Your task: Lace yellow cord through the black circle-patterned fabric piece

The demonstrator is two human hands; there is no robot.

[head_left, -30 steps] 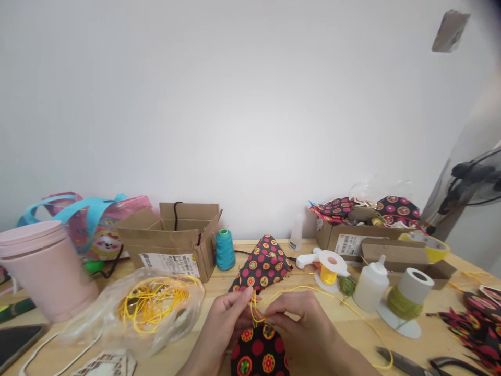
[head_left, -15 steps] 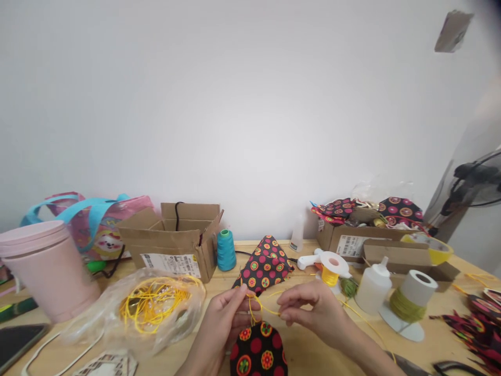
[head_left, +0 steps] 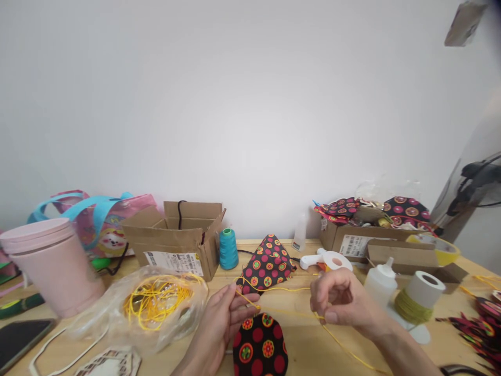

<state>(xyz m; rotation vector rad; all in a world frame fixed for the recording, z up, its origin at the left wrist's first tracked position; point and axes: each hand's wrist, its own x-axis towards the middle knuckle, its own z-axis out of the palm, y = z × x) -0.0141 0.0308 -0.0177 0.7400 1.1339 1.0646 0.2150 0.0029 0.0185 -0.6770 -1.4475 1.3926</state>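
My left hand [head_left: 223,321] has its thumb pinched against the index finger on a yellow cord [head_left: 282,312], the other fingers stretched out. Just right of those fingers lies a rounded black fabric piece [head_left: 260,347] with red and orange flower dots; the cord runs across its top. My right hand [head_left: 336,297] grips the cord between thumb and fingers, off to the right, and the stretch between both hands is taut. A loose length of cord trails from the right hand toward the table's front. Behind the hands stands a folded piece of the same patterned fabric [head_left: 266,266].
A plastic bag of yellow cord [head_left: 156,303], a pink tumbler [head_left: 55,266] and a cardboard box [head_left: 172,240] stand left. A teal thread cone [head_left: 228,250] is at the back. Rightward are a white glue bottle [head_left: 379,284], a green cord spool [head_left: 415,303] and a filled box [head_left: 352,243].
My right hand has moved right, away from the left, drawing the yellow cord out straight. The loop near the left fingers has tightened. The view has shifted slightly.
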